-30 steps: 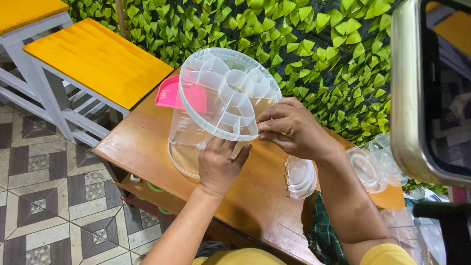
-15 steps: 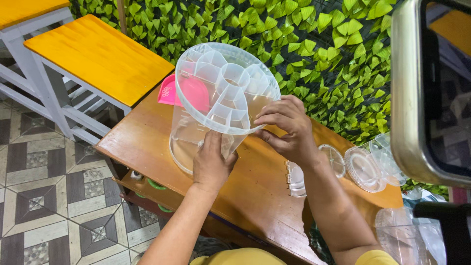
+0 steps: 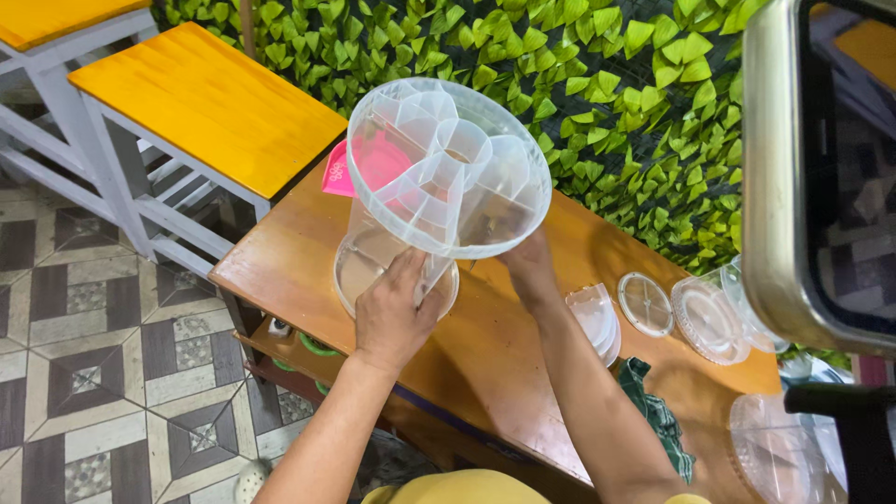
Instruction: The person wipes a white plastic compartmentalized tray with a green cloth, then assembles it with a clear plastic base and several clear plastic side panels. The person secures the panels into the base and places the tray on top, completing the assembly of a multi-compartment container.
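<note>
A clear plastic divided tray (image 3: 448, 163), round with several compartments around a centre cup, is lifted and tilted toward me above a clear round container (image 3: 373, 261) standing on the wooden table (image 3: 504, 373). My right hand (image 3: 530, 269) grips the tray's underside at its near right rim. My left hand (image 3: 392, 313) presses on the container's near wall. A pink piece (image 3: 338, 174) shows behind and through the clear plastic.
Clear lids and dishes (image 3: 644, 303) lie to the right on the table, beside a stack of clear pieces (image 3: 597, 317). A green cloth (image 3: 658, 415) lies at the near edge. Orange-topped stools (image 3: 210, 103) stand left; a leafy wall (image 3: 607, 84) rises behind. A metal-framed appliance (image 3: 821, 159) fills the right.
The divided tray has risen out of the container and tilted up. My right hand moved from the tray's top rim to beneath it; my left hand stayed on the container.
</note>
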